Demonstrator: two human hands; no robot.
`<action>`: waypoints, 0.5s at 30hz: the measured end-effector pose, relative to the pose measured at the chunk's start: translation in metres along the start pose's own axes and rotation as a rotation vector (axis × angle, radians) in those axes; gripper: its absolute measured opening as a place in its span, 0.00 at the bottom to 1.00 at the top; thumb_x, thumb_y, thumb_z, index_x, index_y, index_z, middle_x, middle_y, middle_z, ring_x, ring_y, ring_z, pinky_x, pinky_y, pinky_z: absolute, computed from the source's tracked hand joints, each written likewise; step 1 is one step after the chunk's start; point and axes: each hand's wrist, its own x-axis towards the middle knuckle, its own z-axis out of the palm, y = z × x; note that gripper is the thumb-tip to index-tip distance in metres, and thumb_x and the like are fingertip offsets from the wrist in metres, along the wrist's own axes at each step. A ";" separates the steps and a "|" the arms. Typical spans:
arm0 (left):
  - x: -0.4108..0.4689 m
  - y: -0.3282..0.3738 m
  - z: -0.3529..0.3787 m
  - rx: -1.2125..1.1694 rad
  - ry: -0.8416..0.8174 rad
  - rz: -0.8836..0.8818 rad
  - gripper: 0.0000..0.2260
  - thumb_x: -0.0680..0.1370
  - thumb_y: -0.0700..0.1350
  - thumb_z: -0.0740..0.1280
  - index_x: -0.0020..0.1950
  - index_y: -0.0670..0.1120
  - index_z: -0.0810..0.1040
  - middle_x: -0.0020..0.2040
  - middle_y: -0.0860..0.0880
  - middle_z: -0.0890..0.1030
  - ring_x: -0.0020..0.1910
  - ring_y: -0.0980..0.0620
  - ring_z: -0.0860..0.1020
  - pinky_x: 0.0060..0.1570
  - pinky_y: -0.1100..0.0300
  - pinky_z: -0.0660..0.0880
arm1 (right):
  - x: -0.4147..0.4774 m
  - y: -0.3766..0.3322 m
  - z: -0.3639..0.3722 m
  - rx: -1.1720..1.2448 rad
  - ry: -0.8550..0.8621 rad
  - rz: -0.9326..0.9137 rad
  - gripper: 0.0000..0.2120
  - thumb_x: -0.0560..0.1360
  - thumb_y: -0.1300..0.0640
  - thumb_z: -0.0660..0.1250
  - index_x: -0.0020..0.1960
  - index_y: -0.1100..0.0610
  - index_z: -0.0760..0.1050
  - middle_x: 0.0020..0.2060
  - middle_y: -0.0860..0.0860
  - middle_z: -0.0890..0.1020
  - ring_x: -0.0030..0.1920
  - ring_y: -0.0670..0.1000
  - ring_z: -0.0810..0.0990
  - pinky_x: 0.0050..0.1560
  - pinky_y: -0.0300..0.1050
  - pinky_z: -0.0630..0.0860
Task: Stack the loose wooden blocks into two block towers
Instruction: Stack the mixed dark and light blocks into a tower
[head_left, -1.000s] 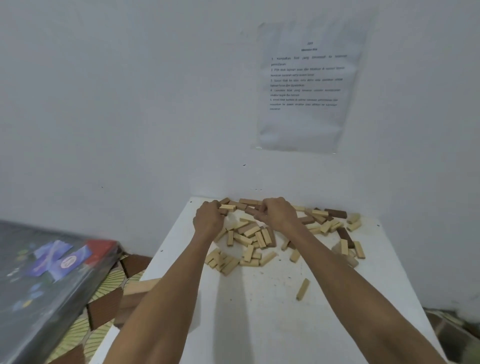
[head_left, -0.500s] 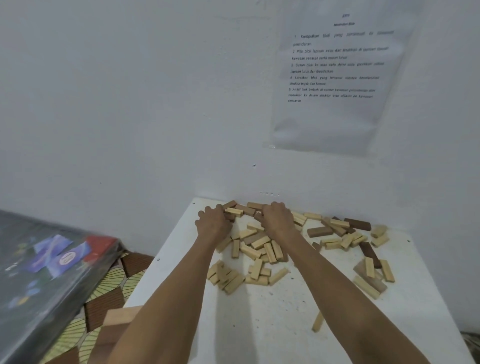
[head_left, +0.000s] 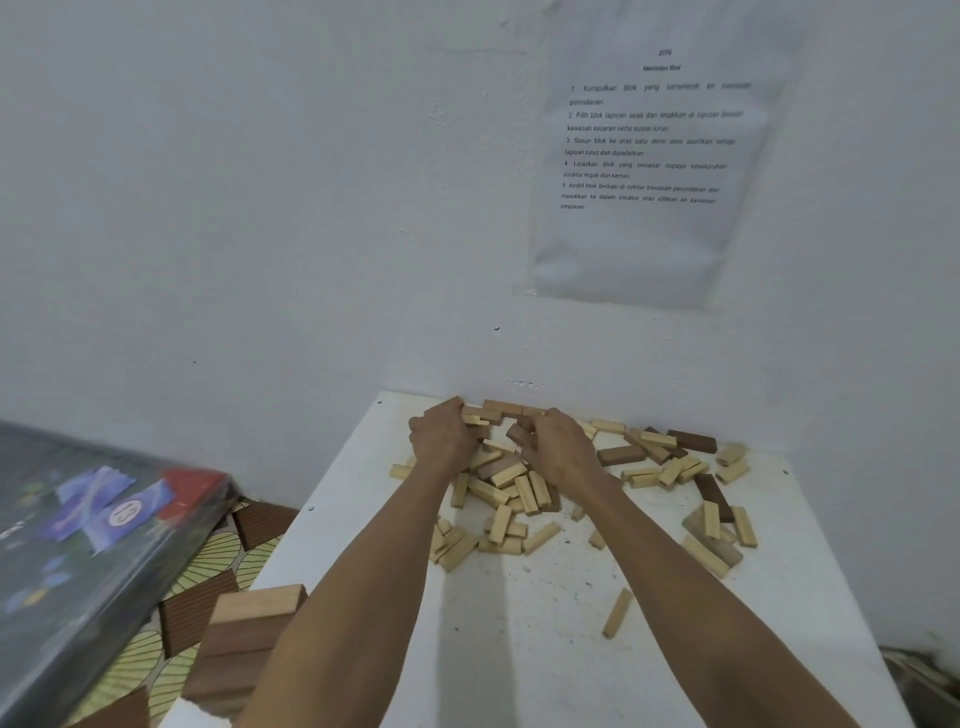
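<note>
Wood lies everywhere: a single block (head_left: 617, 613) near the front of the white table (head_left: 519, 675), the loose blocks (head_left: 498, 501) heaped toward its far edge. There my left hand (head_left: 441, 441) curls round pale blocks (head_left: 475, 415), and my right hand (head_left: 558, 449) pinches a brown block (head_left: 516, 432). No tower stands yet; careless raking could push blocks off the left edge.

a white table (head_left: 519, 649) against the wall carries scattered light and dark wooden blocks (head_left: 511, 488).
</note>
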 end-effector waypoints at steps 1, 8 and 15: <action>0.000 0.000 0.000 0.025 0.003 0.023 0.10 0.76 0.51 0.69 0.55 0.52 0.75 0.54 0.46 0.80 0.59 0.39 0.76 0.47 0.55 0.66 | -0.004 0.000 -0.001 0.009 0.001 -0.007 0.11 0.81 0.53 0.66 0.59 0.57 0.80 0.55 0.55 0.78 0.56 0.57 0.79 0.47 0.50 0.77; -0.008 0.007 -0.010 0.067 -0.012 0.128 0.15 0.74 0.53 0.76 0.54 0.48 0.77 0.53 0.51 0.81 0.54 0.47 0.80 0.44 0.59 0.70 | -0.014 -0.001 -0.006 0.009 -0.013 -0.034 0.16 0.83 0.47 0.63 0.62 0.57 0.78 0.59 0.54 0.76 0.57 0.56 0.78 0.53 0.54 0.79; -0.008 -0.010 -0.028 0.008 -0.186 0.208 0.11 0.76 0.52 0.74 0.54 0.50 0.76 0.45 0.62 0.77 0.48 0.55 0.76 0.45 0.62 0.72 | -0.012 -0.004 -0.006 0.065 0.035 -0.005 0.15 0.82 0.48 0.65 0.62 0.56 0.79 0.56 0.55 0.80 0.55 0.56 0.79 0.49 0.51 0.78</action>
